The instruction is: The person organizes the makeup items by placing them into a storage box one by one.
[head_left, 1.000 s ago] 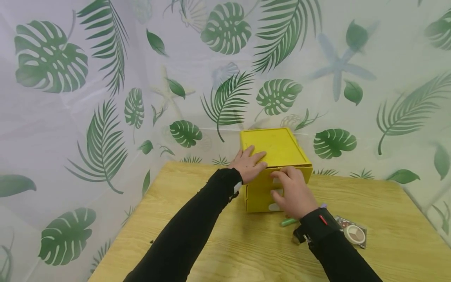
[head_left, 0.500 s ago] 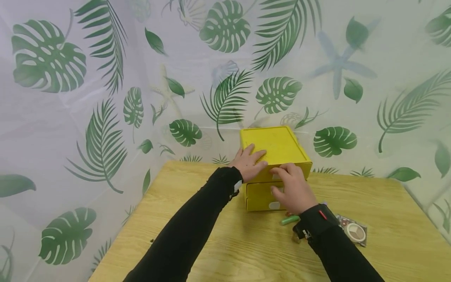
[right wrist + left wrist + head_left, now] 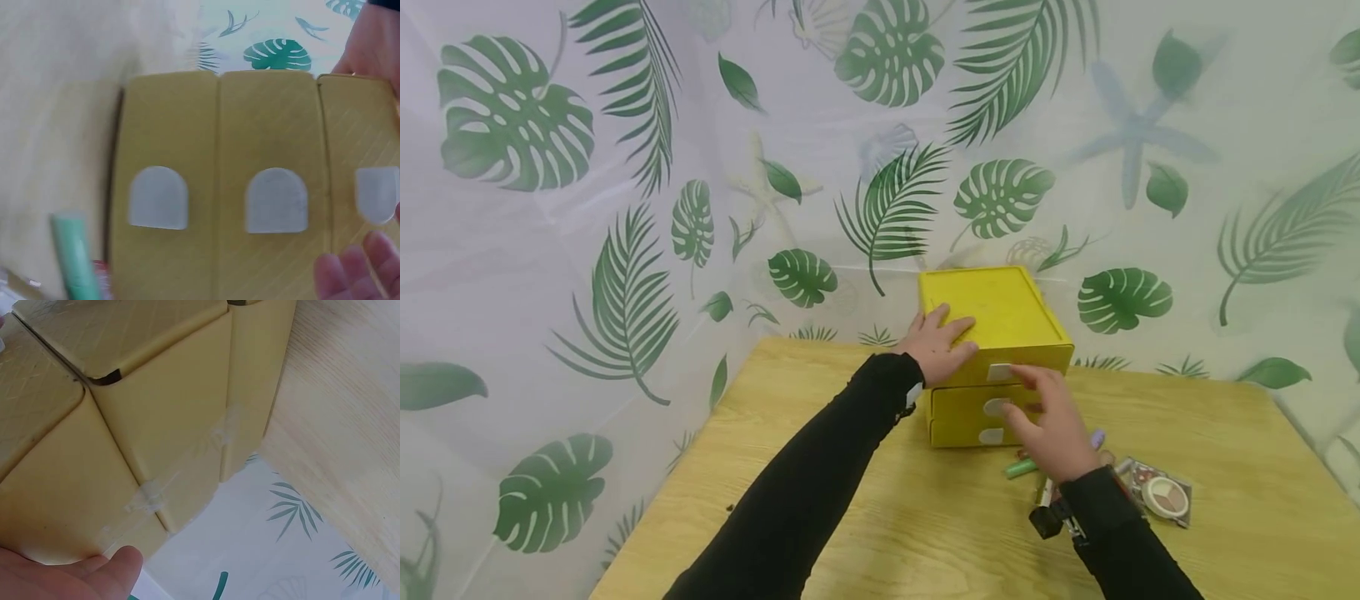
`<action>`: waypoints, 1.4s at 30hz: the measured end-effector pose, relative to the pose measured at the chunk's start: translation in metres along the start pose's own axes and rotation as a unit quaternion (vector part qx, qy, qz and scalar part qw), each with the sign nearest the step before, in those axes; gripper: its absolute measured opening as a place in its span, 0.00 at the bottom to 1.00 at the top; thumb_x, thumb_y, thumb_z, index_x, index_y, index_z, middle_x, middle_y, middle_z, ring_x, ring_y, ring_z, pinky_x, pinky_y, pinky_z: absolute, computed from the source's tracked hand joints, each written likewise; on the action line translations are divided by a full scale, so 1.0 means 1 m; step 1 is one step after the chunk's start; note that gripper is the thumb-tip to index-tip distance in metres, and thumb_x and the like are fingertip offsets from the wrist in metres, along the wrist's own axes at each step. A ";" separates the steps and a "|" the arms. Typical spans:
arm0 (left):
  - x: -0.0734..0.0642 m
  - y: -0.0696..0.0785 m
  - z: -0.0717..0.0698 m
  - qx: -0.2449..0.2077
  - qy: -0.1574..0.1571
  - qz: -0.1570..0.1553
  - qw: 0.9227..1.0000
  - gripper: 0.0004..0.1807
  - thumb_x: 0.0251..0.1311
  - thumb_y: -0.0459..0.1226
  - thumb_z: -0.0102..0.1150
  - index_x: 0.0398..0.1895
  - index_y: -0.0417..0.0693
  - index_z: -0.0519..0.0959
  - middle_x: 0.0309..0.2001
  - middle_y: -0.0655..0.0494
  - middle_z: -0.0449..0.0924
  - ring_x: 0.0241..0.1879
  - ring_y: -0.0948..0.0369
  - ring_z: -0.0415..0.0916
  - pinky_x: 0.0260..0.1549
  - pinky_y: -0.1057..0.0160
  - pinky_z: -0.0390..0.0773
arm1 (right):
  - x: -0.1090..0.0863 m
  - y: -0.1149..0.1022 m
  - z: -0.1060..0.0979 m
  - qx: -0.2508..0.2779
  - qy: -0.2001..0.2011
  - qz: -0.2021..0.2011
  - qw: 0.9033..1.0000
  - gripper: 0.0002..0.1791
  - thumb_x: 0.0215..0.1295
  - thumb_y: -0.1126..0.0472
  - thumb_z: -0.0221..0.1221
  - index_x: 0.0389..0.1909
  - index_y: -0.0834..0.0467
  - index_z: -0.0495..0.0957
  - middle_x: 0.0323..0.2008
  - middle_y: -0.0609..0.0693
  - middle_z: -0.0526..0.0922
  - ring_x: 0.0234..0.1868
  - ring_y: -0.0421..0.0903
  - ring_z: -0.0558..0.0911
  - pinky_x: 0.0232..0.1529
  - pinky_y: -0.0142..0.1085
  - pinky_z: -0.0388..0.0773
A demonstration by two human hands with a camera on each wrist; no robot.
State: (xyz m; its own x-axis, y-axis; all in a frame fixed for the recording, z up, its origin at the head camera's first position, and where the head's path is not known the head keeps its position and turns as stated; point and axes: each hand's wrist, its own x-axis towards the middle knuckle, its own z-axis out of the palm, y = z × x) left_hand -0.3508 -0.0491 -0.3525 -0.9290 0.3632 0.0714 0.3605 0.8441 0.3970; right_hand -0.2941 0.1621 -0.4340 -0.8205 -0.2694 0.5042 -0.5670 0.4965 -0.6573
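A yellow box of three stacked drawers stands on the table, with a pale rounded tab on each front, such as the top tab and the bottom tab. My left hand rests on its top at the front left corner, fingers spread. Close in front of the drawer fronts is my right hand, fingers loosely bent around nothing, the index fingertip right at the top tab. In the right wrist view the fingertips show beside the drawer fronts. Clear tape crosses the box's side in the left wrist view.
On the wooden table, a green tube lies before the box, partly behind my right hand. A purple-ended stick and a round makeup palette lie to the right. A leaf-patterned sheet hangs behind.
The gap under the box's top panel has closed as the top drawer front rose flush with it. My right hand has moved slightly down and right, uncovering the tabs. The left hand stays put.
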 end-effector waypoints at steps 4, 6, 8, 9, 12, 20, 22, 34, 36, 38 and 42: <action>0.001 0.001 0.000 -0.006 0.003 0.001 1.000 0.28 0.70 0.57 0.39 0.71 0.65 0.59 0.74 0.52 0.43 0.70 0.47 0.38 0.67 0.45 0.50 | -0.009 0.009 0.002 -0.020 -0.012 0.049 0.999 0.21 0.67 0.63 0.55 0.59 0.64 0.68 0.52 0.62 0.68 0.52 0.57 0.68 0.42 0.53 0.77; 0.001 0.001 0.000 -0.006 0.001 0.001 1.000 0.28 0.70 0.57 0.39 0.71 0.65 0.59 0.74 0.52 0.43 0.70 0.47 0.38 0.67 0.46 0.49 | -0.012 0.012 0.004 -0.037 -0.030 0.063 0.997 0.22 0.67 0.61 0.55 0.59 0.63 0.68 0.53 0.62 0.67 0.53 0.57 0.68 0.43 0.53 0.77; 0.000 0.001 0.001 -0.006 0.000 0.002 1.000 0.28 0.70 0.56 0.39 0.71 0.64 0.59 0.74 0.51 0.43 0.70 0.47 0.38 0.68 0.46 0.49 | -0.012 0.013 0.007 -0.053 -0.046 0.068 0.995 0.23 0.66 0.61 0.56 0.60 0.63 0.68 0.54 0.62 0.67 0.53 0.57 0.68 0.46 0.54 0.75; -0.001 0.001 0.001 -0.006 0.000 0.002 1.000 0.28 0.70 0.56 0.39 0.71 0.64 0.59 0.74 0.51 0.43 0.70 0.47 0.38 0.68 0.46 0.49 | -0.013 0.013 0.008 -0.060 -0.052 0.069 0.995 0.23 0.66 0.61 0.56 0.60 0.63 0.68 0.55 0.63 0.67 0.54 0.57 0.68 0.47 0.55 0.74; -0.001 0.002 0.001 -0.009 -0.002 0.004 1.000 0.28 0.71 0.55 0.39 0.71 0.64 0.59 0.74 0.50 0.43 0.70 0.46 0.37 0.67 0.45 0.49 | -0.012 0.014 0.013 -0.092 -0.057 0.073 0.991 0.24 0.64 0.60 0.58 0.60 0.62 0.68 0.54 0.61 0.67 0.53 0.56 0.69 0.50 0.56 0.72; 0.002 0.005 -0.002 -0.005 0.003 0.009 1.000 0.28 0.71 0.56 0.39 0.71 0.64 0.59 0.74 0.50 0.43 0.69 0.45 0.38 0.66 0.44 0.52 | -0.003 0.013 0.020 -0.157 -0.057 0.068 0.984 0.21 0.61 0.60 0.58 0.55 0.62 0.70 0.50 0.59 0.66 0.42 0.53 0.72 0.41 0.51 0.75; 0.002 0.005 -0.003 -0.004 0.004 0.008 1.000 0.28 0.71 0.56 0.38 0.71 0.64 0.59 0.74 0.50 0.43 0.69 0.45 0.38 0.67 0.44 0.51 | -0.002 0.010 0.020 -0.172 -0.062 0.076 0.980 0.21 0.61 0.60 0.58 0.54 0.62 0.70 0.49 0.59 0.66 0.34 0.50 0.73 0.34 0.46 0.75; 0.003 0.001 -0.003 -0.007 0.000 0.006 1.000 0.28 0.70 0.57 0.39 0.71 0.65 0.58 0.74 0.52 0.43 0.70 0.46 0.37 0.66 0.44 0.52 | -0.010 -0.005 0.025 -0.188 -0.063 0.127 0.972 0.18 0.63 0.58 0.57 0.51 0.60 0.71 0.48 0.58 0.64 0.18 0.45 0.67 0.19 0.38 0.67; 0.002 0.000 -0.002 -0.010 -0.001 0.007 1.000 0.29 0.70 0.57 0.39 0.71 0.65 0.59 0.74 0.52 0.43 0.69 0.46 0.37 0.66 0.43 0.53 | -0.013 -0.006 0.026 -0.190 -0.060 0.122 0.972 0.17 0.63 0.58 0.57 0.50 0.60 0.71 0.47 0.58 0.65 0.17 0.45 0.67 0.19 0.38 0.66; 0.002 0.000 -0.002 -0.011 -0.002 0.009 1.000 0.29 0.70 0.57 0.39 0.72 0.64 0.58 0.74 0.51 0.43 0.69 0.45 0.37 0.66 0.43 0.53 | -0.017 -0.008 0.026 -0.189 -0.057 0.116 0.973 0.16 0.63 0.58 0.57 0.49 0.60 0.71 0.46 0.58 0.65 0.18 0.44 0.66 0.18 0.38 0.66; 0.002 -0.001 -0.001 -0.013 -0.005 0.003 1.000 0.29 0.69 0.57 0.39 0.72 0.65 0.58 0.74 0.53 0.42 0.69 0.46 0.38 0.65 0.42 0.55 | -0.024 -0.012 0.025 -0.185 -0.054 0.110 0.975 0.16 0.63 0.58 0.57 0.49 0.60 0.71 0.46 0.58 0.66 0.18 0.43 0.66 0.19 0.39 0.65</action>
State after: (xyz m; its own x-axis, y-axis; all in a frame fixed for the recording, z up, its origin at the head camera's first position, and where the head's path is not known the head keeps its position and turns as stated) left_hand -0.3527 -0.0497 -0.3517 -0.9262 0.3716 0.0644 0.3629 0.8316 0.4205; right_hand -0.2693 0.1414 -0.4521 -0.9334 -0.1989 0.2985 -0.3281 0.8099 -0.4863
